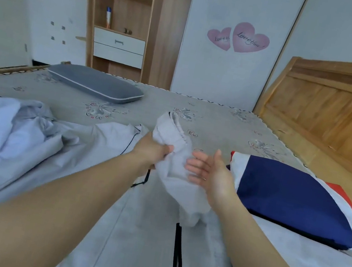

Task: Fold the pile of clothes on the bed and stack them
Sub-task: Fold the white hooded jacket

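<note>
Gripping: left hand [155,151] bunches pale grey soft cotton garment [173,156] — lifted for folding
Steadying: right hand [208,169] flat, fingers straight — touching cloth

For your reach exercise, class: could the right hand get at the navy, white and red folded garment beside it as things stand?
Probably yes. The right hand is open, holds nothing, and the navy, white and red garment lies just to its right on the bed, nothing between them.
</note>
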